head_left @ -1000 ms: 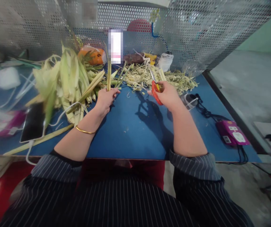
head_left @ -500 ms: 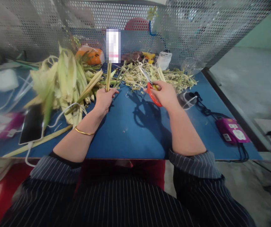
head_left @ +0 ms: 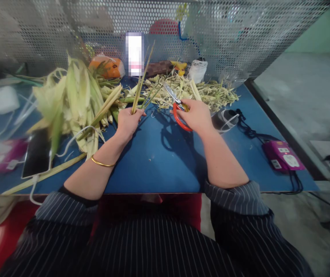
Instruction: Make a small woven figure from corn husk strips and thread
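Thin yellow-green plant strips (head_left: 138,92) rise from my left hand (head_left: 128,121), whose fingers are closed round their lower ends. My right hand (head_left: 196,115) grips red-handled scissors (head_left: 179,117), their blades pointing up and to the left. The blades lie over a heap of short cut plant pieces (head_left: 216,94). Left of my left hand is a large bunch of pale green husks (head_left: 78,88). A gap separates the scissors from the strips.
On the blue table (head_left: 153,169) are a phone (head_left: 37,154) with a white cable at left, an orange packet (head_left: 107,67) behind, and a dark cup-like object (head_left: 225,119) and purple power adapter (head_left: 282,156) at right. A perforated metal screen (head_left: 225,34) stands behind.
The strips in my left hand now lean to the right and spread apart at the top. My right hand and the scissors have shifted slightly left, and the blades tilt further left.
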The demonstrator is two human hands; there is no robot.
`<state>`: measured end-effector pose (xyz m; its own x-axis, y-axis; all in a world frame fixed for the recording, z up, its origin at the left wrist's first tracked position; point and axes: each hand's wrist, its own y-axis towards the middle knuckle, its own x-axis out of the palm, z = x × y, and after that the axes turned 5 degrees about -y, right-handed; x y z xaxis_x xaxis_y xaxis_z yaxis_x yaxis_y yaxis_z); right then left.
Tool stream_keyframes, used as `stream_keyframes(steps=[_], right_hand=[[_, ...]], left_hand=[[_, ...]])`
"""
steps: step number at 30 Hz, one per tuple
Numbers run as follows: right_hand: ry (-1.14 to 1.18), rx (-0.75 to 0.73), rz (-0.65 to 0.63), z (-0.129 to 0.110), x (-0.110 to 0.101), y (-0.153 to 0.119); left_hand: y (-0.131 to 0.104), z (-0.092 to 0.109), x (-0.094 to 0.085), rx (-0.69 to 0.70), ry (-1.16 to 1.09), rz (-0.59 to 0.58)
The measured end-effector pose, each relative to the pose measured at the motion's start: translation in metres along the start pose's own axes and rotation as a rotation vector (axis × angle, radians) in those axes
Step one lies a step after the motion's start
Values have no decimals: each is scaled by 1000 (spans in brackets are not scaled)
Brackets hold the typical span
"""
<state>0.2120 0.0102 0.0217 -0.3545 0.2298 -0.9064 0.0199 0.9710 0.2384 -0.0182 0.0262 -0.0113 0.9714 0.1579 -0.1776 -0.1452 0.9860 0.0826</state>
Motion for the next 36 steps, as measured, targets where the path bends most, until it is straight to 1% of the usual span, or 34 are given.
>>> stream_keyframes(steps=[5, 8, 10, 12, 14, 16, 18, 20, 23, 25, 27, 29, 32, 36], right_hand=[[-2, -22, -7, 1, 0, 1], [39, -39, -12, 3, 1, 2], [87, -20, -3, 5, 3, 3], [191, 42, 12, 7, 5, 5], [398, 126, -8, 7, 5, 6], [667, 185, -75, 5, 3, 4], [865, 219, -157, 0, -2, 1], [946, 237, -241, -5, -7, -3], [984, 277, -386, -11, -11, -7], [1004, 310, -432, -12, -10, -7], [1016, 328, -416, -11, -7, -6], [1024, 325, -379, -9, -4, -4], [1012, 327, -359, -6, -1, -1], [930, 322, -276, -9, 4, 0]], left_hand=[[-2, 1, 0, 6, 18, -2], [-2, 2, 0, 3, 13, -5], [-2, 2, 0, -2, -5, -7], [-2, 3, 0, -14, -31, -11], [-1, 3, 0, -23, -60, -15], [-1, 3, 0, -23, -75, -15], [-1, 3, 0, -18, -61, -10], [0, 2, -1, -6, -36, -9], [0, 1, -1, 25, -3, -8], [1, 0, -1, 42, 25, -9], [1, -2, -1, 50, 62, -30], [0, -4, 0, 49, 88, -75], [0, -7, 2, 44, 92, -146], [-1, -6, 2, 39, 59, -164]])
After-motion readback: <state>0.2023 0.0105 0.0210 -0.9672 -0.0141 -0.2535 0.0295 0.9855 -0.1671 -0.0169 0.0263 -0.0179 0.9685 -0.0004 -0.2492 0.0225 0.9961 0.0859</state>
